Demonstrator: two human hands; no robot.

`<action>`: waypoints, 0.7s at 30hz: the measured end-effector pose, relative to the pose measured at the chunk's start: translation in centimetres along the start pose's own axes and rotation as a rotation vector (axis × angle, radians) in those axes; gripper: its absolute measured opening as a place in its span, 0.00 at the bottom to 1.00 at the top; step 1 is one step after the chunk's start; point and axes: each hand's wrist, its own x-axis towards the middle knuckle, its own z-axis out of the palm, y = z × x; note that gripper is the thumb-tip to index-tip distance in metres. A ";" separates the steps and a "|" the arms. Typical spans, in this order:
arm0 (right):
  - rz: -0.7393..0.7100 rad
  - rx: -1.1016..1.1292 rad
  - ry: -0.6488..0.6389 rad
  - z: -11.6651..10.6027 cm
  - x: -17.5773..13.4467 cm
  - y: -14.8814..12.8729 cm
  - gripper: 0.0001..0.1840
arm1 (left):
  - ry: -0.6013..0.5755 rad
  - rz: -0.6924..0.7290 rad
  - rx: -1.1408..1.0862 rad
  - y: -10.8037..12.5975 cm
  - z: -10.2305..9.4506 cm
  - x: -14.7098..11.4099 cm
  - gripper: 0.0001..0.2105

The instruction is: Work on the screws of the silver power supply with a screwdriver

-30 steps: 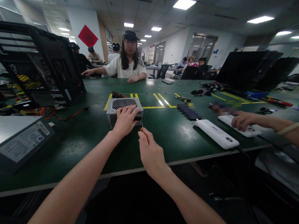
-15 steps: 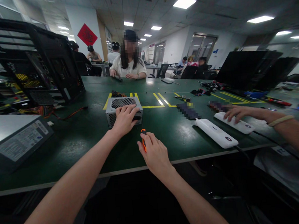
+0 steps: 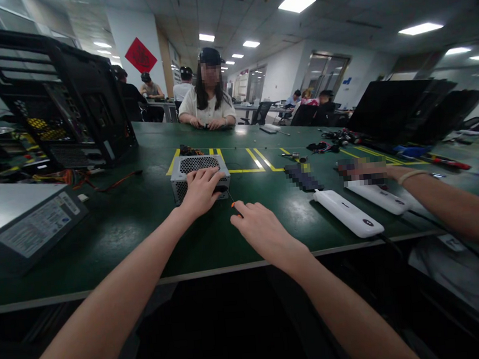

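Observation:
A silver power supply unit (image 3: 198, 162) with perforated grilles sits on the green table in front of me. My left hand (image 3: 201, 192) rests over its top and near side, fingers on top and thumb at the front, gripping it. In my right hand (image 3: 260, 228) is a screwdriver (image 3: 234, 204) with an orange and black handle, mostly hidden by the fingers. Its thin shaft points up and left to the near right corner of the unit; whether the tip touches a screw I cannot tell. Cables (image 3: 190, 150) lie behind the unit.
A black computer case (image 3: 104, 118) and a larger grey power supply (image 3: 18, 199) stand at left. On the right lie two white power banks (image 3: 347, 212), where a co-worker's hand (image 3: 373, 170) reaches. Another person (image 3: 205, 101) sits opposite. Monitors (image 3: 388, 113) stand at far right.
My right hand has swung its wrist to the right, and the screwdriver now slants toward the unit. My left hand stays in place. The co-worker's hand at right has shifted off the power bank.

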 end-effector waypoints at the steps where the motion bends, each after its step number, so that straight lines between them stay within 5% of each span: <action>1: -0.032 0.002 -0.013 -0.5 0.1 0.4 0.08 | 0.001 0.001 -0.002 0.0 0.0 0.0 0.22; 8: -0.012 -0.041 -0.024 -0.8 0.1 2.4 0.11 | -0.011 -0.003 -0.004 0.1 -0.2 0.1 0.22; 15: 0.474 0.108 0.108 2.3 0.9 0.3 0.10 | 0.005 0.000 -0.008 0.0 0.0 0.1 0.21; 21: 0.379 -0.042 0.193 2.1 1.1 -2.6 0.12 | 0.013 -0.009 -0.016 0.1 0.0 0.1 0.20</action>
